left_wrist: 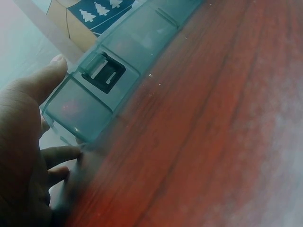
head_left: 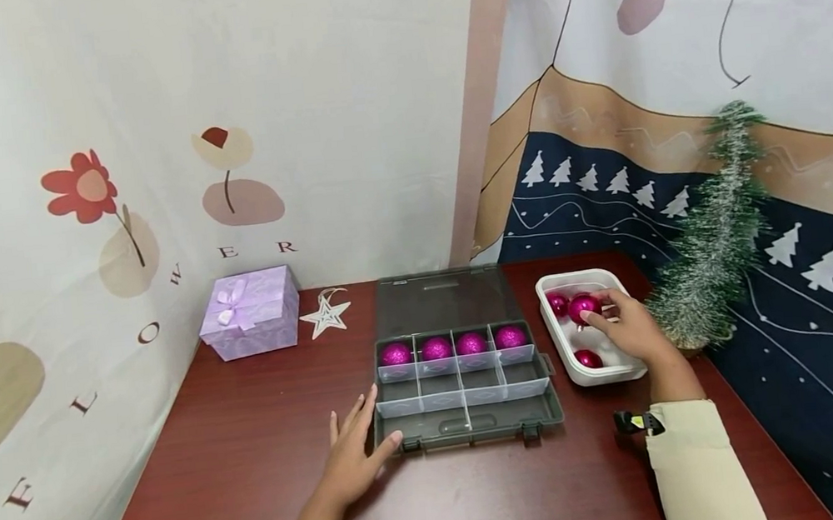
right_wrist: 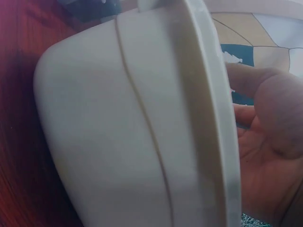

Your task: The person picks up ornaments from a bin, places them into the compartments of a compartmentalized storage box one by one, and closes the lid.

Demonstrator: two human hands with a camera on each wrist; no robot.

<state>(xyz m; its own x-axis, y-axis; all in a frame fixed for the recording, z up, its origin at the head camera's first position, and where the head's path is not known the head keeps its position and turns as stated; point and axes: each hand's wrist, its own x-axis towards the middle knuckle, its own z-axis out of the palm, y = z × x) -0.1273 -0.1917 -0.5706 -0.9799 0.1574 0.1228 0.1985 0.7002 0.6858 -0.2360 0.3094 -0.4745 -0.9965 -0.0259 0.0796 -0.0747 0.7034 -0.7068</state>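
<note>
My right hand (head_left: 630, 326) pinches a shiny magenta Christmas ball (head_left: 584, 308) above a white plastic tub (head_left: 556, 334). Two more such balls, a far one (head_left: 557, 304) and a near one (head_left: 587, 358), lie inside the tub. In the right wrist view the tub's wall (right_wrist: 109, 104) hides the ball and the fingertips. A dark translucent compartment box (head_left: 434, 441) lies with its lid (head_left: 451, 303) folded back. Glittery magenta balls (head_left: 436, 348) fill its back row, one per compartment. With fingers spread, my left hand (head_left: 356, 458) touches the box's front left corner.
A lilac gift box (head_left: 252, 313) with a bow and a white star ornament (head_left: 327, 315) sit at the back left of the brown table (head_left: 253, 443). Right of the tub stands a small frosted Christmas tree (head_left: 717, 256). Printed cloth (head_left: 344, 133) hangs behind the table.
</note>
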